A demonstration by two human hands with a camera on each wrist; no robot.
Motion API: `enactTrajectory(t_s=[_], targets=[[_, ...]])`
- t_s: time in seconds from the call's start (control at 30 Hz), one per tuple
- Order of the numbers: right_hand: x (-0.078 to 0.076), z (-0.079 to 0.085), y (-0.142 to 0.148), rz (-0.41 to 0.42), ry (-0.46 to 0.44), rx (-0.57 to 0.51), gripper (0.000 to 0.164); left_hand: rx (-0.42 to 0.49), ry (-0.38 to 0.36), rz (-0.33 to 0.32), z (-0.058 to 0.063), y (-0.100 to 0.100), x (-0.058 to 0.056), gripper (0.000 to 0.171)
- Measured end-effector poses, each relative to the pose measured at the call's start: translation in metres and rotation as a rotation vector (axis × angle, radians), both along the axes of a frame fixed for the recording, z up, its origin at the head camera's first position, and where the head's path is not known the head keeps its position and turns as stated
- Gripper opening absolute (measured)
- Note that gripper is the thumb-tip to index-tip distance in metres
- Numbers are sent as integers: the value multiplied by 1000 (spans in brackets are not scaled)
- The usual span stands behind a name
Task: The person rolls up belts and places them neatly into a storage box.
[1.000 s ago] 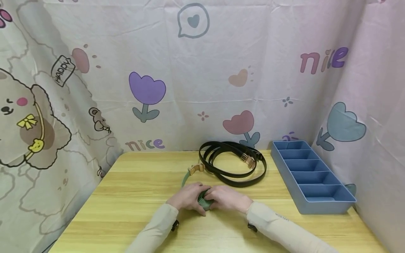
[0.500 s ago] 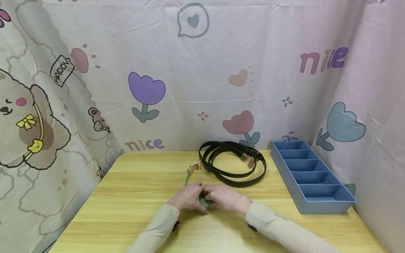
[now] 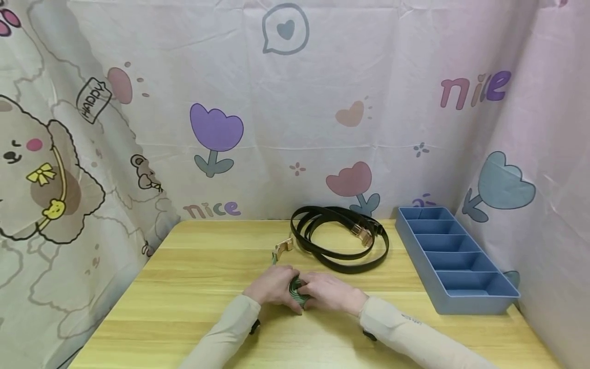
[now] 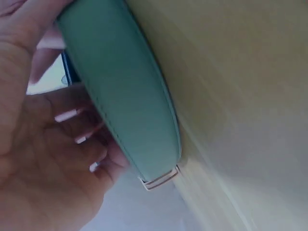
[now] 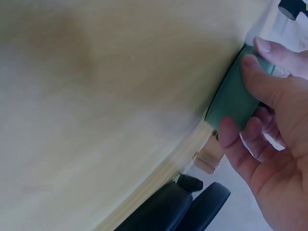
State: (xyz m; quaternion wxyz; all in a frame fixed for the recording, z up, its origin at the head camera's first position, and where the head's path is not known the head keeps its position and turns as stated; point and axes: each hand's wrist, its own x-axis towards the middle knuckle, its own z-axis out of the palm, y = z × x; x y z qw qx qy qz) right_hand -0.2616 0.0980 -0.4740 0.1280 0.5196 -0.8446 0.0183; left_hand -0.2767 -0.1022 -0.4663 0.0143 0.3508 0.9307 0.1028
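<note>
A green belt is wound into a tight roll standing on its edge on the wooden table. My left hand grips the roll from the left, and in the left wrist view the green strap curves past its thumb to a metal loop. From the other side my right hand holds the roll, with thumb and fingers on the green band in the right wrist view. The belt's gold buckle lies beyond the left hand on a short free length of strap. Fingers partly hide the roll.
Behind the hands lies a loosely coiled black belt with a gold buckle. A blue divided box with several compartments stands at the table's right edge. A printed curtain hangs behind the table.
The gold buckle has turned and come closer to the hands, and less free green strap shows. Both hands stay round the roll with small finger shifts. The black belt and box have not moved.
</note>
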Motion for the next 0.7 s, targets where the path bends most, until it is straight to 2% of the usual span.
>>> enactTrajectory(t_s=[0.23,0.47,0.7], targets=[[1,-2,3,-33,-10,10,31,-6,-27,-29,-1,-2,1,80],[2,-4,0,-32,-16,-36,24,19,-1,-25,-2,0,-1,77],[1,-5,-1,-47,-43,-8,25,31,-50,-82,1,-5,0,85]])
